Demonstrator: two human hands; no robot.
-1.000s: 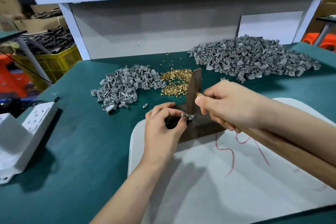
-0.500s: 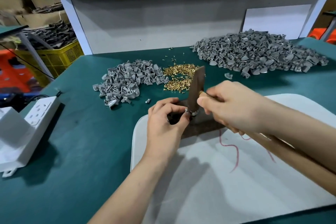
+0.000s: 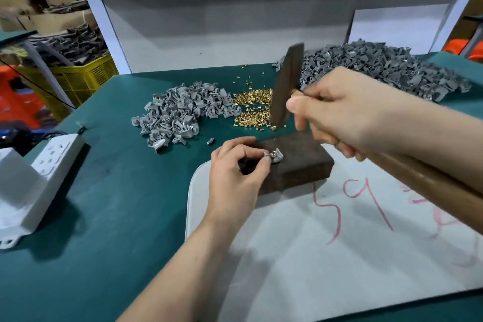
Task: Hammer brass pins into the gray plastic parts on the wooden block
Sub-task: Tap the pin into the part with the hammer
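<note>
The left hand [image 3: 235,172] pinches a gray part [image 3: 275,157] on the wooden block [image 3: 303,165]. The right hand [image 3: 347,117] grips the hammer [image 3: 286,89]. Many loose parts [image 3: 177,115] wait.

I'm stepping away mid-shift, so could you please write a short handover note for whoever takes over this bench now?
Left hand pinches the gray part on the wooden block, a brass pin seated in it.
Right hand grips the hammer, head raised off the block.
Loose brass pins lie between the small gray pile and the large gray pile.
Done: pin placed. Left: drive it home, then the next parts. Which pile is finished, I cannot tell.
</note>
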